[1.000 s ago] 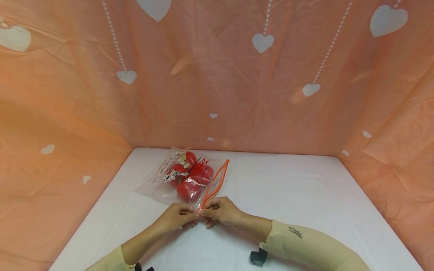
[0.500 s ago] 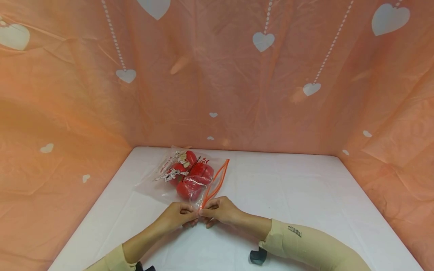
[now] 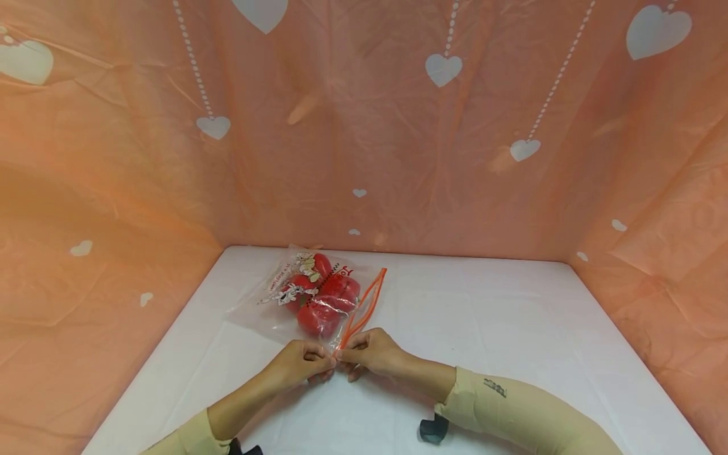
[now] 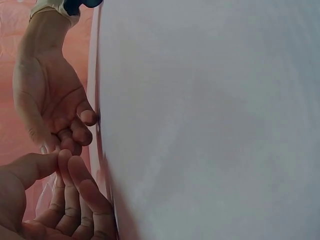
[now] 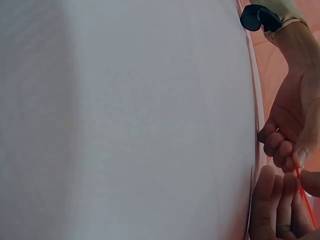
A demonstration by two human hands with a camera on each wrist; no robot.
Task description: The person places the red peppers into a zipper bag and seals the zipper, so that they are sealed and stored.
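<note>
A clear zip bag [image 3: 256, 319] with printed figures and an orange zip strip [image 3: 372, 297] lies on the table, several red round things [image 3: 318, 316] inside it. At the bag's near corner my left hand [image 3: 298, 365] pinches the end of the mouth between thumb and fingers. Right beside it, my right hand [image 3: 375, 352] pinches the orange strip near the same corner. Farther along, the two orange edges stand apart in a narrow loop. In the right wrist view the orange strip [image 5: 306, 202] runs between thumb and fingers; the left wrist view shows both hands' fingertips meeting.
The white table [image 3: 483, 328] extends to the right of the bag. Orange cloth [image 3: 398, 158] with white hearts hangs behind and at both sides. A dark wrist camera [image 3: 433, 431] sits under the right sleeve.
Both hands stay at the bag's near corner with almost no movement. The whole head view shifts very slightly.
</note>
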